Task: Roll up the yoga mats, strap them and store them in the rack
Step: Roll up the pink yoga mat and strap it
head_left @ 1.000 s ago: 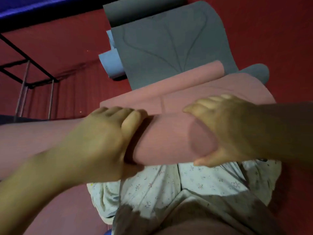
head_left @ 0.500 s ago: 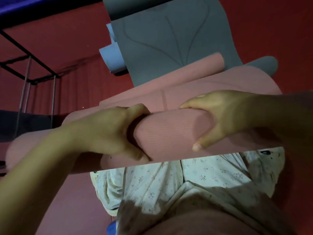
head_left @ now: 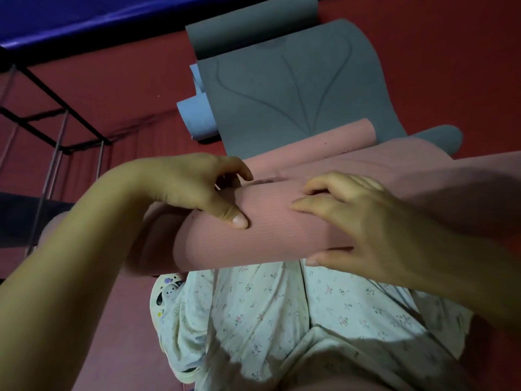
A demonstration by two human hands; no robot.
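A pink yoga mat lies partly rolled across the middle of the view, above my knees. Its unrolled part stretches away toward the far right. My left hand grips the roll near its left end, thumb pressed on the near face and fingers curled over the far side. My right hand holds the roll further right, fingers bent over the top and thumb under the near edge. No strap shows.
A grey mat lies unrolled beyond the pink one, and a rolled light-blue mat sits at its left edge. The black metal rack stands at the far left on the red floor. My floral trousers fill the lower middle.
Both hands let go and took a fresh hold higher on the roll. The left thumb now presses the near face. The roll has turned a little further toward the unrolled part.
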